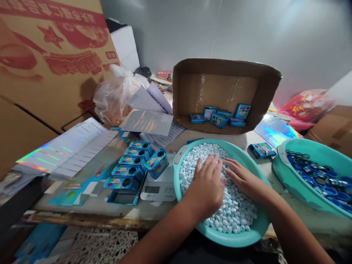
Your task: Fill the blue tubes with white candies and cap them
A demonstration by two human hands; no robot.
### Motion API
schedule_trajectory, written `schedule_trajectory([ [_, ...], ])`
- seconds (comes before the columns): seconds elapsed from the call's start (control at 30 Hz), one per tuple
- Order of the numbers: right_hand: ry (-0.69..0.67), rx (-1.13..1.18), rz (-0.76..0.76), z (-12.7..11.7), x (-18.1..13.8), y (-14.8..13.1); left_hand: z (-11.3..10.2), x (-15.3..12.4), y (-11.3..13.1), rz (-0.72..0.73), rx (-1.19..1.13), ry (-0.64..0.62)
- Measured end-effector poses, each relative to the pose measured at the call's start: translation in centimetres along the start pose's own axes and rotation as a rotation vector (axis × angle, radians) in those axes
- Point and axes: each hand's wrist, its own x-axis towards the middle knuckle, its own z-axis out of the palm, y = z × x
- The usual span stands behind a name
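Note:
A turquoise plastic basin [236,240] holds a heap of small white and pale blue candies [229,220]. My left hand [207,183] lies palm down on the heap, its fingers stretched toward the far side. Close to its right, my right hand [243,178] rests on the candies too, fingers extended. Neither hand visibly grips anything, though the palms are hidden. Left of the basin is a white digital scale [158,189] with one blue candy tin [157,163] standing on it. Beside it, several blue tins [125,182] stand in a row in a blue display box [121,198].
Behind the basin, a cardboard box [187,91] lies on its side with several small blue boxes inside. A second turquoise basin [286,174] at right holds blue round-ended lids or tins. Shiny card sheets [70,146] and a plastic bag [118,91] are at left, beside a large carton [55,73].

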Motion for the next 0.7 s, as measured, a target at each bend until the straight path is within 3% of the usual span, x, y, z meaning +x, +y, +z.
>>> schedule_trajectory([
  [0.1, -0.023, 0.01, 0.0, -0.4, -0.4, -0.9, -2.6, -1.5, -2.1, -0.04, -0.014, 0.337],
  [0.17, -0.081, 0.015, -0.026, -0.9, -0.7, -1.4, -4.3, -2.5, -3.7, -0.077, -0.039, 0.432],
  [0.27, -0.152, 0.058, -0.064, -1.7, -0.9, -2.0, -5.5, -3.5, -6.1, -0.172, 0.024, 0.425],
  [0.37, -0.158, 0.075, -0.085, -2.1, -0.9, -2.4, -5.3, -4.0, -8.3, -0.401, 0.171, 0.486],
  [0.43, -0.147, 0.058, -0.085, -2.1, -0.8, -2.6, -4.9, -4.3, -9.7, -0.495, 0.249, 0.451],
  [0.57, -0.099, 0.036, -0.06, -1.6, -0.6, -2.8, -4.8, -4.7, -12.0, -0.43, 0.381, 0.357],
  [0.7, -0.066, 0.014, -0.036, -1.0, -0.2, -2.8, -5.4, -4.7, -13.8, -0.545, 0.297, 0.348],
])
